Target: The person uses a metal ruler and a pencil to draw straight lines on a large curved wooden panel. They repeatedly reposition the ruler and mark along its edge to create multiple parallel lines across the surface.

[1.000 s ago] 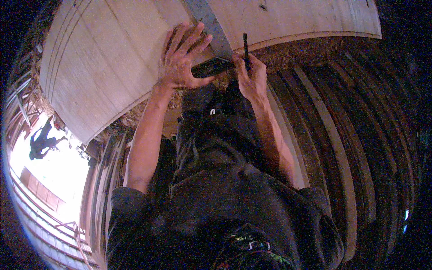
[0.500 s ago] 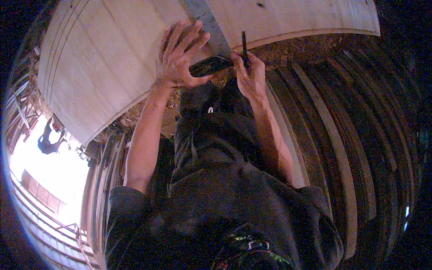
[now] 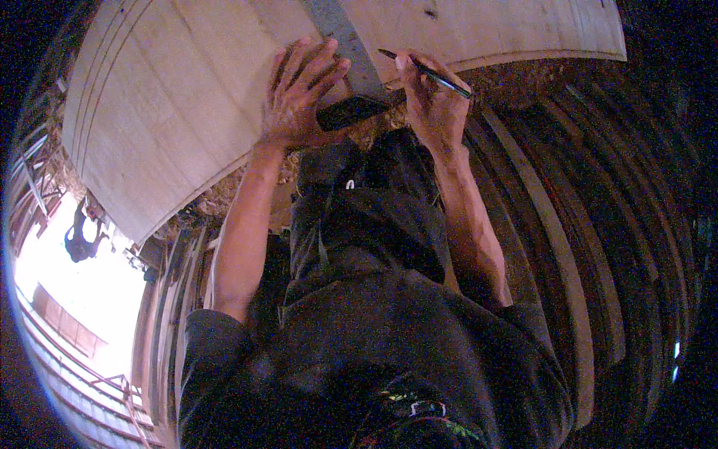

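Note:
A wide pale wooden board [image 3: 194, 97] spans the upper part of the view. Across it lies a square with a grey metal blade [image 3: 345, 37], its dark stock [image 3: 353, 111] against the board's near edge. My left hand [image 3: 298, 97] rests spread on the board beside the blade, fingertips at the blade's left side. The left thumb is mostly hidden near the stock. Between the fingers of my right hand [image 3: 440, 116] is a dark pen [image 3: 446, 81]. It slants with its tip pointing left, close to the blade's right edge; whether it touches the board I cannot tell.
Long timber planks [image 3: 550, 209] lie side by side to the right and below the board. At far left is a bright opening with a dark figure [image 3: 82, 236], apparently a person. Crumbly brown debris [image 3: 497, 81] shows under the board's near edge.
My right hand has left the stock's right end and moved up and right over the board. The pen has swung from upright to a leftward slant. My left hand stays nearly in place.

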### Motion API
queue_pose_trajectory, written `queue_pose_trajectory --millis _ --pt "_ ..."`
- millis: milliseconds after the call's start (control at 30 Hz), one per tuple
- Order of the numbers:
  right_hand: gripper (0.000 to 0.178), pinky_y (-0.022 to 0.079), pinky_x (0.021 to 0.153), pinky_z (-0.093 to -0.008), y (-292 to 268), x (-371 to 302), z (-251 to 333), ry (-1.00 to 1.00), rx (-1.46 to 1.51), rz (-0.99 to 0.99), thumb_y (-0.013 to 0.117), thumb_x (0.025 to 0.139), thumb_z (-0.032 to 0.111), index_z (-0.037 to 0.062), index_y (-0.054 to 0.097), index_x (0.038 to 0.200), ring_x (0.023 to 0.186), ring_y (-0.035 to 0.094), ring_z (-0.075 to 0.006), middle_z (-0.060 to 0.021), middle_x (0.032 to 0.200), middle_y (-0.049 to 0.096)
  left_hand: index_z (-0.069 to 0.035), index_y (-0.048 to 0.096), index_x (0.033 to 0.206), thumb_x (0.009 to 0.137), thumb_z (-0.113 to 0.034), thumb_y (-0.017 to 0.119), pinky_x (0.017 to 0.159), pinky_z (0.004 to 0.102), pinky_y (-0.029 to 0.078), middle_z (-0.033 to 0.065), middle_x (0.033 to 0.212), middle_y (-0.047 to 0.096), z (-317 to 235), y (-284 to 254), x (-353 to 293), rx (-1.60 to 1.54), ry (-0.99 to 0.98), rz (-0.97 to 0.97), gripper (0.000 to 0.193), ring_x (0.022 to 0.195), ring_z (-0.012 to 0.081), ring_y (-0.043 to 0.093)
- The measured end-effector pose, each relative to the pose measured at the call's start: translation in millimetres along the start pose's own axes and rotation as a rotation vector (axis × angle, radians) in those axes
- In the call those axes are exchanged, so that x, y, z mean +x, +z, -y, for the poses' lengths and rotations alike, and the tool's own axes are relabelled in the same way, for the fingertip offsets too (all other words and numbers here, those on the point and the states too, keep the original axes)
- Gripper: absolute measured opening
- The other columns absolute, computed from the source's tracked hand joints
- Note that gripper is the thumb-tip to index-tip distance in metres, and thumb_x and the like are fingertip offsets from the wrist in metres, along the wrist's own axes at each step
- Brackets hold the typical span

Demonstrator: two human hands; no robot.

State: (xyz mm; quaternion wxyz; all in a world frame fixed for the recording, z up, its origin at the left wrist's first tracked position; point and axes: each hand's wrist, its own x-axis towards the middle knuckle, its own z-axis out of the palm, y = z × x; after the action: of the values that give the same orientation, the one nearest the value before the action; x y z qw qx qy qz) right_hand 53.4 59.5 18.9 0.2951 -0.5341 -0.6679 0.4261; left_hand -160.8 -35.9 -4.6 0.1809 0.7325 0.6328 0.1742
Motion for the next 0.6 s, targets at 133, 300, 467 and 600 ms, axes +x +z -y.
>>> queue_pose_trajectory --millis 133,300,467,600 --pt "0.021 0.049 0.057 -0.0289 15 5 -12 -0.142 -0.018 0.001 0.07 0.096 0.024 0.004 0.076 0.099 0.064 0.063 -0.0175 -0.0083 0.078 0.069 -0.032 0.047 0.149 0.051 -0.052 0.091 0.124 0.0573 0.016 -0.001 0.164 0.032 6 10 -3 0.054 -0.028 0.033 0.109 0.151 0.0348 0.028" --pt "0.019 0.049 0.057 -0.0314 17 5 -28 -0.341 -0.173 0.025 0.068 0.098 0.022 0.0038 0.074 0.096 0.063 0.063 -0.0184 -0.0094 0.078 0.069 -0.03 0.05 0.147 0.053 -0.05 0.09 0.124 0.0564 0.018 -0.0006 0.162 0.037 10 11 -4 0.055 -0.003 0.001 0.104 0.149 0.0353 0.031" --pt "0.021 0.053 0.065 -0.0331 -2 3 -9 -0.19 -0.27 0.181 0.067 0.097 0.023 0.0034 0.073 0.096 0.066 0.066 -0.0224 -0.011 0.085 0.073 -0.029 0.051 0.146 0.053 -0.049 0.089 0.123 0.0568 0.02 0.0001 0.16 0.04 12 13 -8 0.031 -0.009 -0.035 0.102 0.148 0.0354 0.034" --pt "0.022 0.053 0.063 -0.0314 17 14 -20 -0.297 -0.118 0.083 0.067 0.097 0.024 0.0034 0.074 0.096 0.065 0.065 -0.0208 -0.0111 0.082 0.073 -0.029 0.052 0.146 0.054 -0.047 0.089 0.123 0.0565 0.021 0.0007 0.16 0.04 4 3 -3 -0.029 0.007 -0.066 0.101 0.147 0.0353 0.034"
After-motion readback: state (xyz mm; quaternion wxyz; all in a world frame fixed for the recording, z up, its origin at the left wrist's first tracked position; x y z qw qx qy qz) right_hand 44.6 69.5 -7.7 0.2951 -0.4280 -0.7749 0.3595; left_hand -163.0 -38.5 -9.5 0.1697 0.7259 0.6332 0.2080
